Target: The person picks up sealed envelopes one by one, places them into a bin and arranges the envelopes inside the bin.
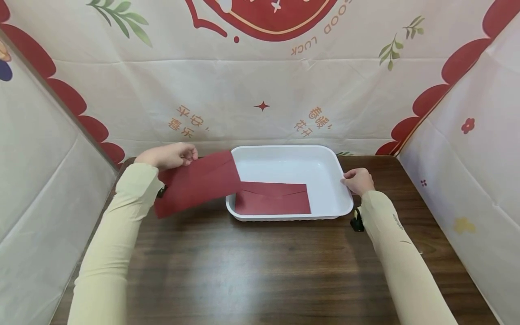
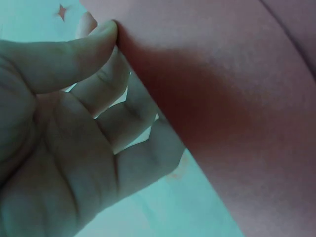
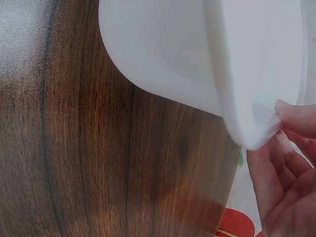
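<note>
My left hand [image 1: 170, 155] pinches the upper edge of a large red envelope [image 1: 199, 180], held tilted above the table left of the tray, its right end reaching over the tray's left rim. The left wrist view shows the thumb [image 2: 98, 47] on the near face of the red envelope [image 2: 237, 98], other fingers behind it. A second red envelope [image 1: 272, 205] lies flat in the front left of the white tray [image 1: 325, 198]. My right hand [image 1: 359, 181] pinches the tray's right rim; the right wrist view shows thumb and fingers on the white rim [image 3: 254, 133].
The tray stands on a dark wooden table [image 1: 260, 266] near its back edge. A printed white cloth [image 1: 260, 81] hangs behind the table, with further cloth walls [image 1: 467, 171] at left and right.
</note>
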A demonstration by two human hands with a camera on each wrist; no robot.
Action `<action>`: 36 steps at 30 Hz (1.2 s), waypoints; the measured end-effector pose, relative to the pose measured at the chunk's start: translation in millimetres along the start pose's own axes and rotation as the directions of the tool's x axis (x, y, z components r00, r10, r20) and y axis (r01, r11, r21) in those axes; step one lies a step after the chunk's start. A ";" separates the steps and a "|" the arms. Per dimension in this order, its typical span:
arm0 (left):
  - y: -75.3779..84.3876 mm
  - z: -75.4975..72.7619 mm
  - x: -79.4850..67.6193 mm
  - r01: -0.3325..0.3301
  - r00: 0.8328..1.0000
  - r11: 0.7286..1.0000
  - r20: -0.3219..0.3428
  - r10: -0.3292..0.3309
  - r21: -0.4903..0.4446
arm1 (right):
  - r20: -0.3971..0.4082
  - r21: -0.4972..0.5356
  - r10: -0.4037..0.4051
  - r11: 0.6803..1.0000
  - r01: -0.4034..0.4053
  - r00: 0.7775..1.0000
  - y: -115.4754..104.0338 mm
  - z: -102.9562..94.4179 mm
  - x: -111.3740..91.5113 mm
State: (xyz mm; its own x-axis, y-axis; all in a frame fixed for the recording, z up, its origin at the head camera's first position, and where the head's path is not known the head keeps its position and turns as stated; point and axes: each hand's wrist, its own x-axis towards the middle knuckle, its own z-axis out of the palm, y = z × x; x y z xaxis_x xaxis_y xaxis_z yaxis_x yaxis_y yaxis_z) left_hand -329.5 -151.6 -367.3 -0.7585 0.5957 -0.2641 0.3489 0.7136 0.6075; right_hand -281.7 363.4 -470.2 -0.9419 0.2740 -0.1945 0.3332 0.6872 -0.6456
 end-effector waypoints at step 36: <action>97.0 46.7 107.0 -0.089 0.981 0.957 0.193 0.035 0.276 | -0.015 0.001 -0.011 1.000 0.011 1.000 1.8 0.7 0.0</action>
State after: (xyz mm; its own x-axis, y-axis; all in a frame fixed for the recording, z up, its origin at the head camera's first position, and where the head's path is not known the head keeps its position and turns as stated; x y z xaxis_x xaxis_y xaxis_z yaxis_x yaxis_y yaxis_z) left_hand -351.1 -1.5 -371.6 -0.6254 0.6805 -0.3817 0.5534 0.7318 0.3979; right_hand -281.1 364.1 -471.8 -0.9446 0.2766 -0.1767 0.3232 0.6893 -0.6484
